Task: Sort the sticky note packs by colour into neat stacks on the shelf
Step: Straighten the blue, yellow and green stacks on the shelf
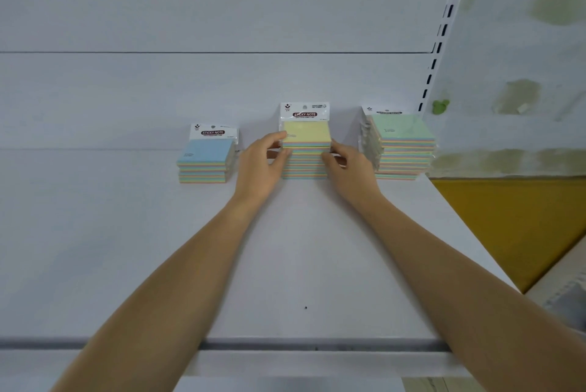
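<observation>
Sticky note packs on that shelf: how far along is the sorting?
It looks nearly finished. Three stacks stand on the shelf: a short blue-topped stack, a yellow-topped stack and a green-topped stack. In hand: the left hand and right hand press the yellow stack's sides, squaring it. No loose packs show, so only tidying seems left; the green stack looks slightly uneven.

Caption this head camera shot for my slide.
Both hands square up the yellow-topped stack between blue and green stacks.
</observation>
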Demonstrator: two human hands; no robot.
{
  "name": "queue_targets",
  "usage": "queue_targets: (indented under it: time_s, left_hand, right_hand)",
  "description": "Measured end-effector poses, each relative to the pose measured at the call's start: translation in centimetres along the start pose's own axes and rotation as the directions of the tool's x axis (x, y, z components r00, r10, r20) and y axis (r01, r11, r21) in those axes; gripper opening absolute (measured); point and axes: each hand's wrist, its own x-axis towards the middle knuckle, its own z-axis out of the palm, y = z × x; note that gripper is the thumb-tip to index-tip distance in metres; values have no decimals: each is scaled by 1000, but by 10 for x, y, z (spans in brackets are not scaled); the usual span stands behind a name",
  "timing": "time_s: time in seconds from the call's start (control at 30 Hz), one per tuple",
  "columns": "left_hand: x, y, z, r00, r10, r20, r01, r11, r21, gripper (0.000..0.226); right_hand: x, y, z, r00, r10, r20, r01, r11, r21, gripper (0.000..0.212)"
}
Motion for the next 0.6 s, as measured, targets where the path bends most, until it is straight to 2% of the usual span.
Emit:
queue_targets:
  time_s: [0.27,0.4,0.6]
  left_hand:
    - [0,-3,0,1000,16,-1,-16,1000,6,31]
    - [0,-2,0,1000,12,-8,-12,999,-41,27]
    - [2,-3,-1,1000,-11,6,12,998,-59,27]
  right_hand:
    - [1,6,2,997,-73,-4,71,987,-143,29]
    - [0,3,3,990,-115,-85,107,990,-93,35]
    - [2,3,2,995,52,-85,-48,997,55,36]
